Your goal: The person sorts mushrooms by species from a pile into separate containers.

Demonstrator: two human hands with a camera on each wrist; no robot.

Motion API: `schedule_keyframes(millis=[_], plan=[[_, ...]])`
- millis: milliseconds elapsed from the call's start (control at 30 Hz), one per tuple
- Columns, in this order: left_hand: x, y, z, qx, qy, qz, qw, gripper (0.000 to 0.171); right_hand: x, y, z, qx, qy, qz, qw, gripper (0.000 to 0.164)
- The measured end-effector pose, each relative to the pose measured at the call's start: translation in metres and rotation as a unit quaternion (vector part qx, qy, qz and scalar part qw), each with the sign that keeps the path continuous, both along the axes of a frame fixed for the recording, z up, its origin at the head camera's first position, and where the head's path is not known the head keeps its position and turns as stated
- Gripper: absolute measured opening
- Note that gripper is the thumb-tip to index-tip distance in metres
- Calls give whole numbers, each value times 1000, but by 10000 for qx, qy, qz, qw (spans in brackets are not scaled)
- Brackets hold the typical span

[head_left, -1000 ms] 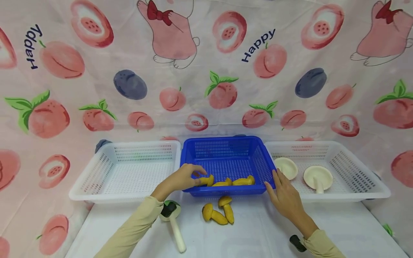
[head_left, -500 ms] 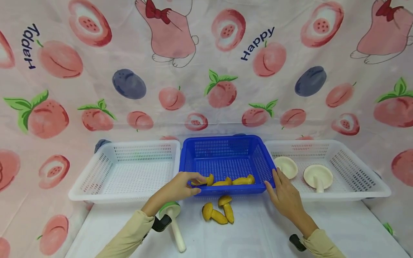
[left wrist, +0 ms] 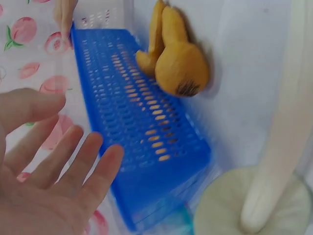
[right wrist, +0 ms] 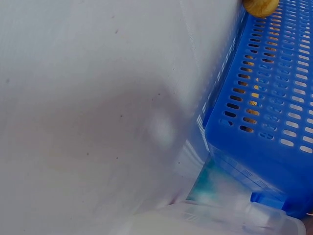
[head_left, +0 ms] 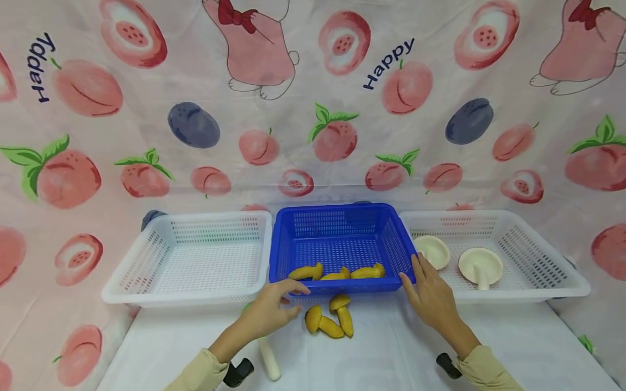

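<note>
My left hand [head_left: 268, 310] is just in front of the blue basket [head_left: 337, 285], fingers spread and holding nothing. In the left wrist view its fingers look relaxed beside the basket wall. Several yellow mushrooms [head_left: 368, 271] lie inside the basket along its front side. My right hand [head_left: 434, 297] rests on the basket's front right corner with fairly straight fingers. Two more yellow mushrooms [head_left: 325, 322] lie on the table, near the left fingertips. A large pale mushroom [left wrist: 279, 186] with a long stem lies under my left hand, partly hidden in the head view.
At the left stands a white basket [head_left: 188, 300] with nothing seen inside. The white basket [head_left: 533, 296] at the right holds two pale mushrooms [head_left: 481, 265]. A fruit-print cloth [head_left: 303, 119] hangs behind all three baskets. White cloth [head_left: 391, 358] covers the table.
My left hand has let go of a yellow mushroom inside the blue basket and drawn back over its front rim toward me. The right hand has stayed at its corner.
</note>
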State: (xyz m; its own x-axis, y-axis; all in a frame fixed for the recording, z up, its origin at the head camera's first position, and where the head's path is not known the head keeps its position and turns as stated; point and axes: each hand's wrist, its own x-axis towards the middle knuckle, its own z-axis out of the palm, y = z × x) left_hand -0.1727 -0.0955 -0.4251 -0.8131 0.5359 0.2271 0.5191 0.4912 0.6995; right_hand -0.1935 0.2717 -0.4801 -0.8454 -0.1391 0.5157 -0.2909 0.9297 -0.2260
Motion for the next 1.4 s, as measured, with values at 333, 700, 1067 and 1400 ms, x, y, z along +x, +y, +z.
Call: schedule_keyframes(millis=[333,700,1067,1400], plan=[[8,8,-20,286,-67,189,9994,30,1,-1,1,11,84,-33,10000,60],[11,19,-50,410,-277,255,9985,32,1,-1,0,67,70,-70,9999,61],[1,34,-66,52,-151,510,9986,40,3,-2,2,10,-138,-98,9999,61],[-4,43,-72,-447,-418,643,9960,39,2,-1,1,-7,-92,-85,9999,61]])
